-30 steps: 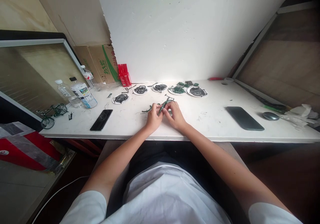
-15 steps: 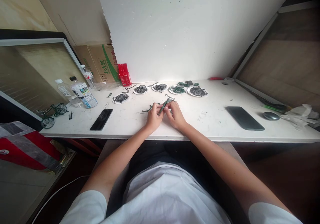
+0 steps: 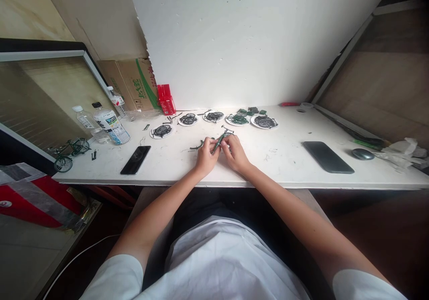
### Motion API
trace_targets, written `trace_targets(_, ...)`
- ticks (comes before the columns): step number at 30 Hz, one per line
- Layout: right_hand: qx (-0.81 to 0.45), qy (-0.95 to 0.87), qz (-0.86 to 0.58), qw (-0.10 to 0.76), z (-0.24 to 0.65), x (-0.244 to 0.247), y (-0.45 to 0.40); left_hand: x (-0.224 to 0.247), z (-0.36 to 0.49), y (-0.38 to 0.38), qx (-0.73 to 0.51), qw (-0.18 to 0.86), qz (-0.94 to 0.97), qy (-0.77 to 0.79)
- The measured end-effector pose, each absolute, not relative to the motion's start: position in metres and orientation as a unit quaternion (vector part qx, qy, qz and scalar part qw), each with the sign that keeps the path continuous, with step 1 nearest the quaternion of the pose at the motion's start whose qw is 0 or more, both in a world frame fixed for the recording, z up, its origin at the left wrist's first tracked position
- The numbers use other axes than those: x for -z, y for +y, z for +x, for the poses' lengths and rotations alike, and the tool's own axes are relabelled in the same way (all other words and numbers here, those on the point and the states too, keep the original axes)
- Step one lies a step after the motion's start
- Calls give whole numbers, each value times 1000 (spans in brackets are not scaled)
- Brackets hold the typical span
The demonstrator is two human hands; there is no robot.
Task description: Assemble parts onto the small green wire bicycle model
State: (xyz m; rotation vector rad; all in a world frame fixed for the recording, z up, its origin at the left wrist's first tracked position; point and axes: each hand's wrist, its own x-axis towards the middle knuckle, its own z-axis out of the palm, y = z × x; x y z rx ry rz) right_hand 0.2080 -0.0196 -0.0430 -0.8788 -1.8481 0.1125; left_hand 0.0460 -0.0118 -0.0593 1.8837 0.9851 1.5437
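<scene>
Between my hands, low over the front middle of the white table point(image 3: 281, 166), is a small green model bicycle frame point(image 3: 219, 141) with handlebars pointing away from me. My left hand point(image 3: 207, 156) is closed on its left side, fingertips pinching it. From the right, my right hand point(image 3: 235, 153) grips the same frame with thumb and fingers. My fingers hide much of its lower part. A small dark green part point(image 3: 196, 147) lies on the table just left of my left hand.
Behind my hands sit plates of parts: black pieces point(image 3: 161, 131), green pieces point(image 3: 237, 119) and dark wheels point(image 3: 264, 122). A finished-looking model bicycle point(image 3: 71, 152) and bottles point(image 3: 112, 125) stand left. Phones point(image 3: 136, 160) point(image 3: 327, 157) flank my arms; a mouse point(image 3: 363, 154) lies right.
Almost nothing differs. Both hands keep hold of the bicycle frame in the same spot, and the camera view has shifted very slightly.
</scene>
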Motion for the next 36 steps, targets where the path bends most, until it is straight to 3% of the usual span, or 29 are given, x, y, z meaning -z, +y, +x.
trace_targets(28,-69,-772,-352,525,207,42,-22,61,45,-11,-572,259,694,352)
trace_targets(36,-21,-774,-340,534,205,42,-21,62,44,-10,-587,272,675,355)
